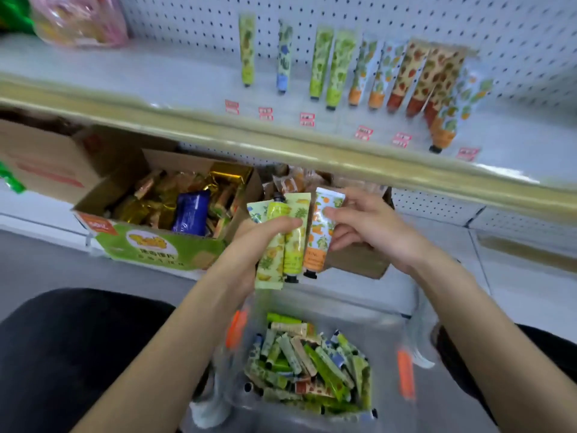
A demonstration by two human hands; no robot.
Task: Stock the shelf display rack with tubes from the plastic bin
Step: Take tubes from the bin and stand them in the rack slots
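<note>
The left hand grips a fanned bunch of green and yellow printed tubes, thumb across them. The right hand pinches an orange-patterned white tube just beside that bunch. Both hands hover above the clear plastic bin of tubes, below the white pegboard shelf where more tubes stand.
</note>
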